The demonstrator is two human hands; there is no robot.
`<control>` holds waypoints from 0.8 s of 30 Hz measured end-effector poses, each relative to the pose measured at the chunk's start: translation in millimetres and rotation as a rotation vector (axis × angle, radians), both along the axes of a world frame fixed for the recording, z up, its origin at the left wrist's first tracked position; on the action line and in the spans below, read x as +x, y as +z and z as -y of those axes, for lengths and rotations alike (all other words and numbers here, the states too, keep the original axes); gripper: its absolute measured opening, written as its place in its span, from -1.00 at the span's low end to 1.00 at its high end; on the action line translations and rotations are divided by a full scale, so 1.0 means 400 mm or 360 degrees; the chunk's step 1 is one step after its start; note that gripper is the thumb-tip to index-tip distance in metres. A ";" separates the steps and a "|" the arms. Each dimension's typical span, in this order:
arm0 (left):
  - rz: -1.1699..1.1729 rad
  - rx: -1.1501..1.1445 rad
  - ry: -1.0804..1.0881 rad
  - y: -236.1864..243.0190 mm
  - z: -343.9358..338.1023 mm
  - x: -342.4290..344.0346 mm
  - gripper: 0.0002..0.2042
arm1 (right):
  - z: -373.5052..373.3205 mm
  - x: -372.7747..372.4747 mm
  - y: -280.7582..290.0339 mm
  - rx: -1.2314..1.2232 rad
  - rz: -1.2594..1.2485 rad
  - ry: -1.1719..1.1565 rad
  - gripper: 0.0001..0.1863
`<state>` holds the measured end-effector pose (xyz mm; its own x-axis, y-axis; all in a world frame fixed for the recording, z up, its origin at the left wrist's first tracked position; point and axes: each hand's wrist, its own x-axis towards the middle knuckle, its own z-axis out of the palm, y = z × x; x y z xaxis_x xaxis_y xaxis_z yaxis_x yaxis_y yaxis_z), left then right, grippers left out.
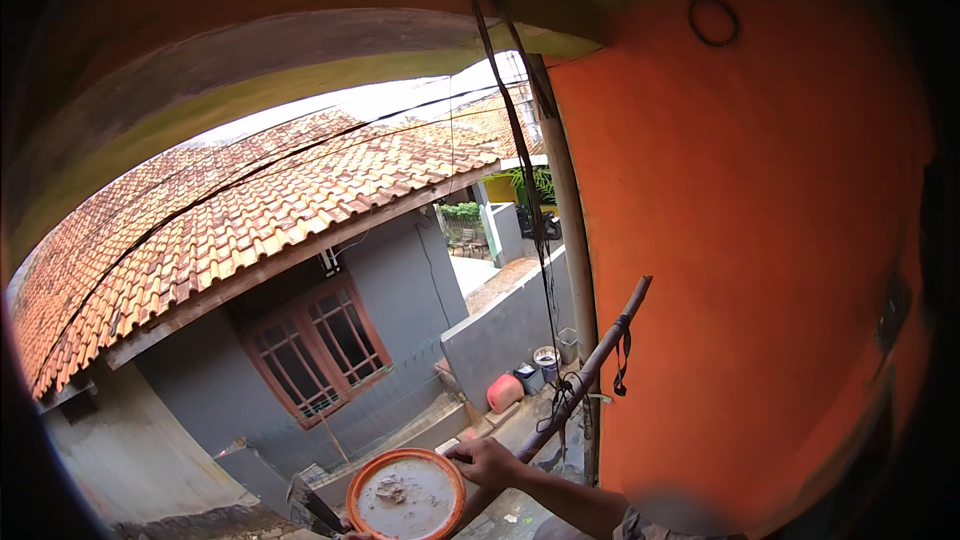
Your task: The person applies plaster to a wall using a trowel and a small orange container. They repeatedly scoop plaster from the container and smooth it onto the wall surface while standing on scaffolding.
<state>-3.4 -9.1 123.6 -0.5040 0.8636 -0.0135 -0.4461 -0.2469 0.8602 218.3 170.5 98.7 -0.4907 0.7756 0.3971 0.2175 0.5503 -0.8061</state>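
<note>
A round tray with an orange rim is held out low in the head view. Its pale inside carries a whitish-grey layer with a small lumpy heap near the middle; what the stuff is I cannot make out. My right hand comes in from the lower right and pinches the upper right part of the rim. Of my left hand only a sliver shows at the bottom edge, against the lower left of the rim; the rest is out of view.
A slanting pole with cords tied round it passes just behind my right hand. Dark cables hang beside an upright post. An orange wall rises on the right. Below stand a red container and buckets, near a grey tile-roofed house.
</note>
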 end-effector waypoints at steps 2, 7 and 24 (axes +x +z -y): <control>0.0042 -0.0012 0.0007 0.012 0.001 0.011 -0.67 | 0.002 0.003 0.011 -0.0013 -0.0016 -0.0009 -0.67; 0.0241 -0.0078 -0.0064 -0.010 -0.013 0.002 -0.65 | 0.012 0.015 0.026 -0.0052 -0.0083 -0.0128 -0.73; 0.0064 -0.0288 -0.0192 -0.034 -0.033 -0.002 -0.56 | 0.006 0.046 0.038 -0.0163 -0.0397 -0.0245 -0.73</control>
